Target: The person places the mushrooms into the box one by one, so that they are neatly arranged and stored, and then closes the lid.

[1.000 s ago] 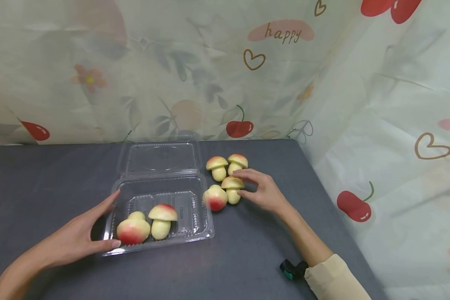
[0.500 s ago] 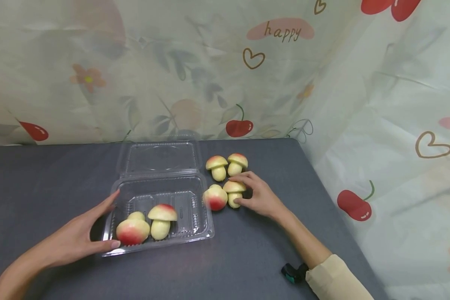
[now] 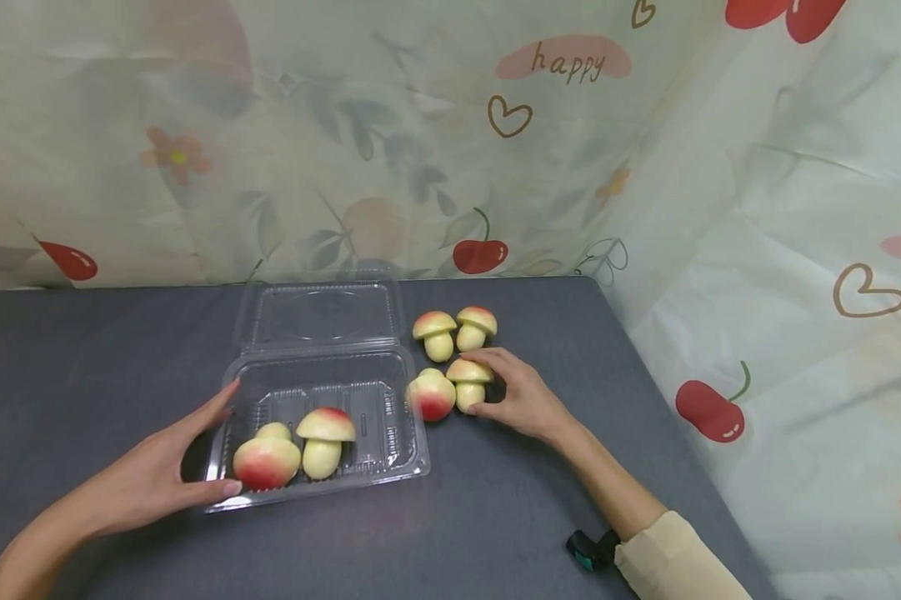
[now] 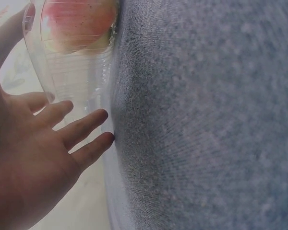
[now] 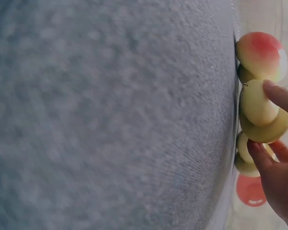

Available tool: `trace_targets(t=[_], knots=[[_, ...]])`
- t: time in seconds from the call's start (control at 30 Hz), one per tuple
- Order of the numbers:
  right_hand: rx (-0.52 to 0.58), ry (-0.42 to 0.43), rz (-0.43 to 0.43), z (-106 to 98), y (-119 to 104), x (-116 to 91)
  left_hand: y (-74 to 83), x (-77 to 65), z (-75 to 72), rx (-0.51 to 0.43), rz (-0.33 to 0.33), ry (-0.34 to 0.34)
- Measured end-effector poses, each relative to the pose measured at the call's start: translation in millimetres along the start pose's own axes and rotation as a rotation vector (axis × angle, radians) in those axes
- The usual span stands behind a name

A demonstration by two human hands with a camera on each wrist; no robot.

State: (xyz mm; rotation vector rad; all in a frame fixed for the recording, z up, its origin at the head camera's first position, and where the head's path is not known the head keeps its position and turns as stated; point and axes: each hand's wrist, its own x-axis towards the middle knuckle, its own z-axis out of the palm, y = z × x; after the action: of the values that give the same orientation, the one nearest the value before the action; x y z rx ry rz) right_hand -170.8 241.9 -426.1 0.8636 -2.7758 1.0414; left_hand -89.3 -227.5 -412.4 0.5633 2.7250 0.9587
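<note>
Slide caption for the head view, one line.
Left hand touches an open clear box with two mushroom-shaped pieces inside; right hand pinches one of four more beside it.

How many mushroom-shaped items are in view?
6. Two in the clear container: left mushroom and right mushroom. Four on the table beside it: back-left mushroom, back-right mushroom, front-left mushroom, and front-right mushroom, pinched by the right hand. None appears hidden.
</note>
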Motion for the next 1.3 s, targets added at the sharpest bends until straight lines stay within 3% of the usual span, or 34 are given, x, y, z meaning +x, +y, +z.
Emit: trace_targets(t=[0.17, 0.4, 0.77, 1.13, 1.3], knots=[[-0.003, 0.029, -0.011, -5.2, 0.5, -0.3, 1.0, 0.2, -1.0, -0.002, 0.007, 0.0], [0.113, 0.048, 0.009, -17.2, -4.2, 2.0, 2.3, -0.5, -1.2, 0.004, 0.012, 0.021], [0.162, 0.074, -0.052, -23.6, -18.4, 9.1, 2.8, -1.2, -1.3, -0.002, 0.024, 0.027], [0.177, 0.07, -0.115, -33.5, -67.6, 12.9, 5.2, -0.6, -2.2, -0.022, 0.014, 0.014], [0.161, 0.054, -0.151, -21.1, -51.2, 17.0, 5.9, -0.8, -1.9, -0.03, -0.002, 0.009]])
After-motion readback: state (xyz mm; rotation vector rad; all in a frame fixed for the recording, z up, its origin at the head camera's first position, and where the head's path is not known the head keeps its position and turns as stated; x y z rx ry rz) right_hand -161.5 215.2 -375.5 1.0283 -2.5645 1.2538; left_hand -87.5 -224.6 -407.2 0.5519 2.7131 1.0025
